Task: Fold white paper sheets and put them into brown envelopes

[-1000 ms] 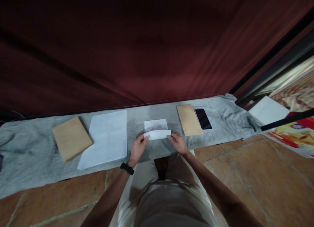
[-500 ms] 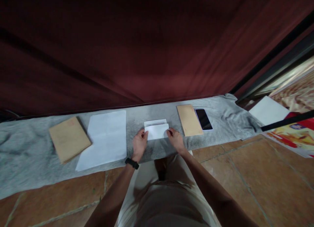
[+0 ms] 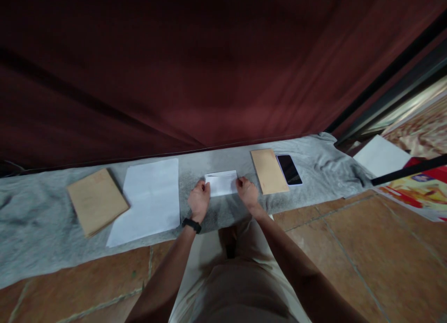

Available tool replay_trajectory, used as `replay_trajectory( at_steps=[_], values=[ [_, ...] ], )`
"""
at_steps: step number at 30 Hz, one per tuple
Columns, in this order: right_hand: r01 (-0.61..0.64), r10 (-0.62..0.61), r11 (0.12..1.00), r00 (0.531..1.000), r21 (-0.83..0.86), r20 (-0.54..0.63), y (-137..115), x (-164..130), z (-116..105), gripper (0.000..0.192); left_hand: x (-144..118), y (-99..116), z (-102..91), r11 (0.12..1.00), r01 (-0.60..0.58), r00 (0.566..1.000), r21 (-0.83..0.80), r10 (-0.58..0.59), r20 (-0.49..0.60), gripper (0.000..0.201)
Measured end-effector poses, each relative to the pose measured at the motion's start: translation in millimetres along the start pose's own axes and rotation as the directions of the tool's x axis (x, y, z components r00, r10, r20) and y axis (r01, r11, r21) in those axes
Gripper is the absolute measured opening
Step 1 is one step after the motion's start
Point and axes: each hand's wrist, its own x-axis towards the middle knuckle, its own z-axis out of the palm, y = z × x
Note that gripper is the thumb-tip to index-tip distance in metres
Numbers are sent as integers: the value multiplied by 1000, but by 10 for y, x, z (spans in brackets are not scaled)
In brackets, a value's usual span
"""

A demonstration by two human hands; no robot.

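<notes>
A small folded white paper [image 3: 221,183] lies on the grey cloth [image 3: 42,220] in front of me. My left hand [image 3: 199,201] pinches its left edge and my right hand [image 3: 247,192] pinches its right edge. The lower flap is folded up over the rest, nearly flat. A black band sits on my left wrist.
A white sheet [image 3: 148,200] and a brown envelope [image 3: 96,201] lie to the left. Another brown envelope [image 3: 268,170] and a black phone [image 3: 289,169] lie to the right. A dark red curtain [image 3: 209,66] hangs behind. White paper [image 3: 380,156] lies far right on tiled floor.
Both hands carried the paper's lower flap up and away from me, folding it over the upper part until the sheet lies nearly flat and shorter.
</notes>
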Motion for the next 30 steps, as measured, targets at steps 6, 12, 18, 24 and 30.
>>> replay_trajectory(
  at_steps=[6,12,18,24,30],
  values=[
    [14,-14,999,1000,-32,-2,-23,44,-2,33,22,35,26,999,6,1000,39,-5,-9,33],
    [26,-28,997,999,-73,-26,-61,35,19,33,29,40,24,999,-8,1000,52,9,-13,34],
    [69,-73,993,997,-98,-33,-81,23,54,33,26,73,-13,998,0,1000,65,1,-16,36],
    [45,-48,998,997,-50,-55,-65,41,72,34,46,75,-18,999,11,1000,36,-11,-9,35],
    [27,-27,1000,998,-4,-56,-31,28,48,29,83,20,-4,996,35,999,-87,-35,5,30]
  ],
)
